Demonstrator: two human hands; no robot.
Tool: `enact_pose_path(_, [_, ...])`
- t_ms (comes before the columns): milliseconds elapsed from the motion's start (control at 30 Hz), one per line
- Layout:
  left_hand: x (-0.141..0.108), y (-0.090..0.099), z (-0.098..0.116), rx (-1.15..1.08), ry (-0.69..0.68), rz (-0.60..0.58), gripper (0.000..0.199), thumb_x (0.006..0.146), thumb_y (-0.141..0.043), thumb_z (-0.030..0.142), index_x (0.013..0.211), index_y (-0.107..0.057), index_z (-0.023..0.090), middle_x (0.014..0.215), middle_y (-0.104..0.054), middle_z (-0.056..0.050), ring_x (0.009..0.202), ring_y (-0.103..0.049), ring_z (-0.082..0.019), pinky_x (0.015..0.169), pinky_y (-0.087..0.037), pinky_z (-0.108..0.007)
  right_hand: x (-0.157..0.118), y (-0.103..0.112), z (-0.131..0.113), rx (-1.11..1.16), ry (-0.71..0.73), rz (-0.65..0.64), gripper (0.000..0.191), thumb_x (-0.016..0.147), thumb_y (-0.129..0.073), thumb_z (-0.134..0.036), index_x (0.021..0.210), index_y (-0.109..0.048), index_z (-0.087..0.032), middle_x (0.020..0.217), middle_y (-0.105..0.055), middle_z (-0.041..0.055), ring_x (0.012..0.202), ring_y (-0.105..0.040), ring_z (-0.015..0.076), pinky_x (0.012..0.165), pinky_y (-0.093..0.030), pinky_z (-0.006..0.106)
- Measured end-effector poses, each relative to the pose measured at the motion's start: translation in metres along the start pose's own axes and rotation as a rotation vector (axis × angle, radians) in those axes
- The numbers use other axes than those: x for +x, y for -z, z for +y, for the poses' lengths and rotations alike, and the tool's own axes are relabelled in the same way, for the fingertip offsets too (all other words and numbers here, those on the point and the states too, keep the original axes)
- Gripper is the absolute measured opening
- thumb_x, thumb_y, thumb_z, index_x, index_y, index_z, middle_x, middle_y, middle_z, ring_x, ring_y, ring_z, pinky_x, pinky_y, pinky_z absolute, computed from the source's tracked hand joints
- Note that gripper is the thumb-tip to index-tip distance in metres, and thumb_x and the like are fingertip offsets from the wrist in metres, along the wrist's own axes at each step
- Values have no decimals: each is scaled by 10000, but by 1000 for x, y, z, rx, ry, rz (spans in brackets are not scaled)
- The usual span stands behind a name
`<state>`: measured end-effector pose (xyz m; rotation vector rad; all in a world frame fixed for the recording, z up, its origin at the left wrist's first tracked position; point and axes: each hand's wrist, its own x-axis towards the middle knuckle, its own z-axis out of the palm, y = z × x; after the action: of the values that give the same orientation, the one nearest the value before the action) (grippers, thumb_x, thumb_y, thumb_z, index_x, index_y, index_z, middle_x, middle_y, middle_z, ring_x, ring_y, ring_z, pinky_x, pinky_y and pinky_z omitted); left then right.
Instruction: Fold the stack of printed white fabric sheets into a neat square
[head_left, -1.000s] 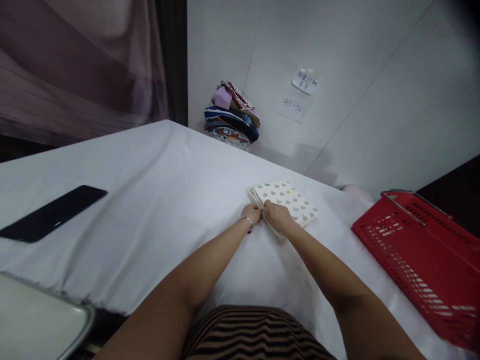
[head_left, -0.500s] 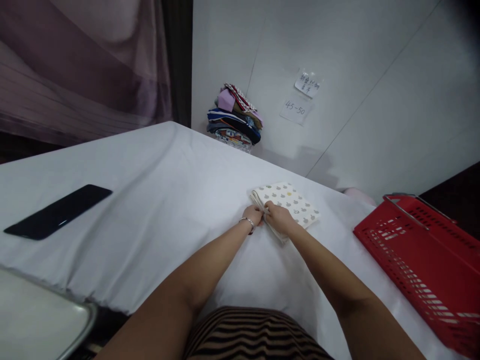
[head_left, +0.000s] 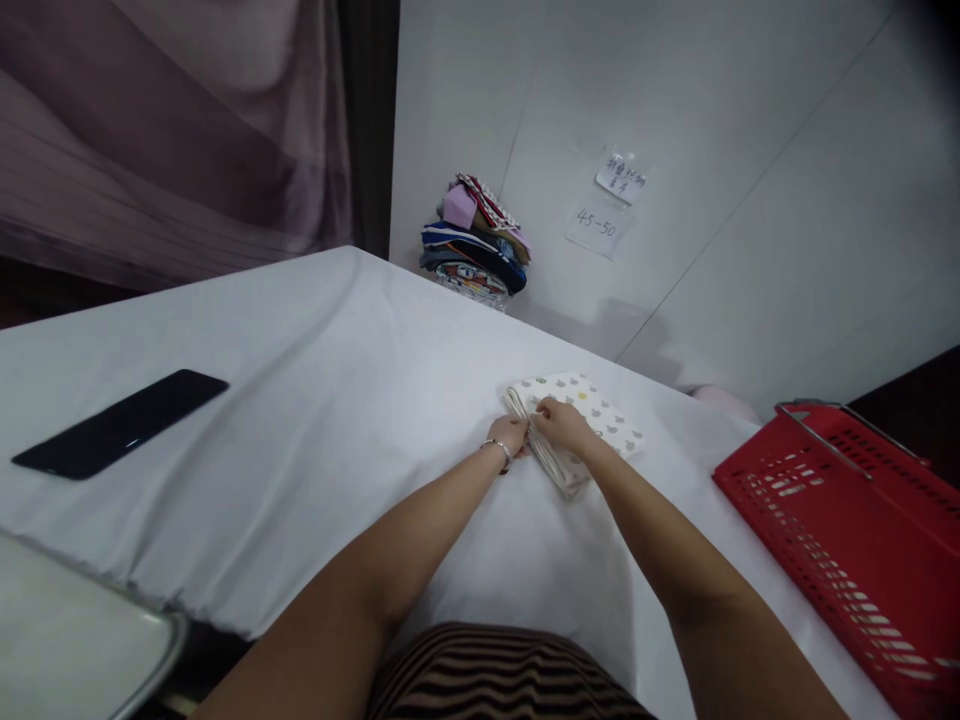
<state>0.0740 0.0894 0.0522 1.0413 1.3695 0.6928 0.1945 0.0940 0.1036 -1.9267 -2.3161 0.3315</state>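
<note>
A folded white cloth (head_left: 611,415) with a small grey print and a few coloured spots lies on the white-covered table (head_left: 360,400). Its layered, folded edge faces me. My left hand (head_left: 510,436), with a bracelet at the wrist, is closed on that layered edge from the left. From above, my right hand (head_left: 561,424) pinches the cloth close to the left hand, fingers curled at the fold. Part of the printed top is hidden behind the right hand and forearm.
A red plastic basket (head_left: 847,530) stands at the right. A flat black panel (head_left: 120,425) lies on the left. Behind the table edge is a stack of folded clothes (head_left: 476,240) beside the wall with paper signs (head_left: 596,225). A pale chair (head_left: 75,630) is at lower left.
The near layered edge of the cloth now shows more openly, lifted and spread slightly between my hands. Both hands stay at nearly the same place. The view has shifted a little.
</note>
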Motion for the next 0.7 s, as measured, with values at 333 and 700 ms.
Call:
enact_pose_path(333, [-4, 0, 0, -25, 7, 9, 229, 830, -473, 300, 840, -606, 114, 766, -667, -59, 362, -518, -81, 387, -430, -212, 48, -6, -10, -90, 18, -31, 162, 751, -487, -201, 759, -645, -170, 779, -659, 40, 720, -556, 132, 618, -348, 205])
enact_pose_path(700, [-8, 4, 2, -9, -1, 2, 207, 821, -495, 306, 851, -588, 123, 771, -668, -54, 381, -537, -82, 388, -423, -198, 39, -6, -11, -152, 67, 18, 257, 779, -419, -157, 976, -579, -197, 849, -651, 36, 758, -559, 142, 638, -355, 210])
